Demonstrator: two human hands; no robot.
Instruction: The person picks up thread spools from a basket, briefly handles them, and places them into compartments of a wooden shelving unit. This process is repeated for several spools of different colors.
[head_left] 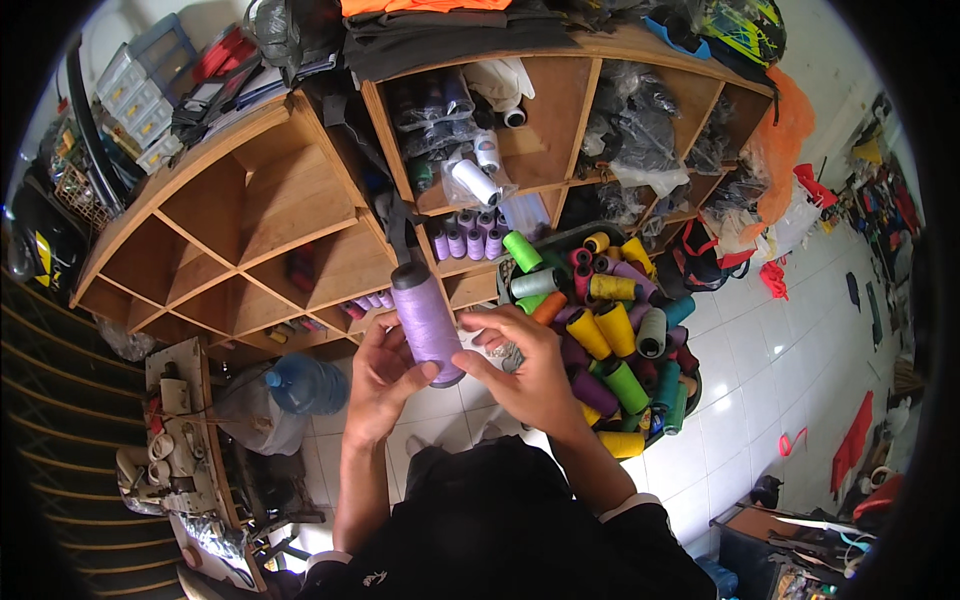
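Note:
A large spool of lilac thread (428, 325) with dark ends stands tilted in front of me, between my two hands. My left hand (380, 385) is closed around its lower left side, the thumb lying across the thread near the bottom. On the other side, my right hand (525, 365) holds the spool's lower right edge with the thumb, its index finger bent close to the thread. The right hand's other fingers are curled and partly hidden. Right of this hand stands a dark basket (697, 385) heaped with thread spools, among them a yellow spool (588, 334) and a green spool (626, 388).
A wooden shelf unit (300, 200) with square compartments curves across the front. Several small lilac spools (475, 244) stand in one compartment. To the left are a blue water jug (305, 384) and a sewing machine (170, 460). Red cloth scraps (853, 440) lie on the white tiled floor (735, 400).

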